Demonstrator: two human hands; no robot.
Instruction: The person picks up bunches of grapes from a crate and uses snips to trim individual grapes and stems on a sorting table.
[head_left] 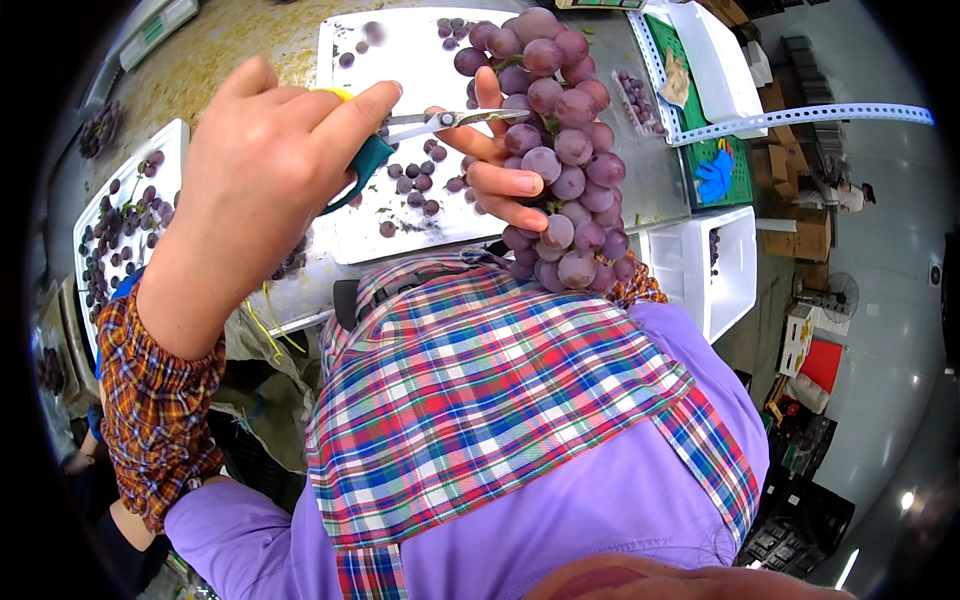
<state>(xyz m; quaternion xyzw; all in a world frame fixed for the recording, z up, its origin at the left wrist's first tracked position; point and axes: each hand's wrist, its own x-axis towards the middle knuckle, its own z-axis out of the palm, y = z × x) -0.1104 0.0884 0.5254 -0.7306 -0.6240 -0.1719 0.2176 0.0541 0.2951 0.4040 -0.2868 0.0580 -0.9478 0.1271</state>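
Observation:
My left hand [270, 150] is closed around the teal and yellow handles of small scissors [446, 119]. Their metal blades point right, and the tips reach the left side of a large bunch of purple-red grapes [572, 147]. My right hand [505, 180] holds this bunch up from behind, with several fingertips showing at its left edge; the palm and thumb are hidden behind the grapes. The bunch hangs over the front of a white tray [350, 215], where loose grapes [415, 185] lie scattered.
Another white tray [165, 160] with small grapes stands at the left. To the right are a clear grape punnet [638, 100], a perforated metal strip [800, 122], a blue glove [714, 176] on a green surface, and a white bin [735, 265]. Another person [850, 195] is far right.

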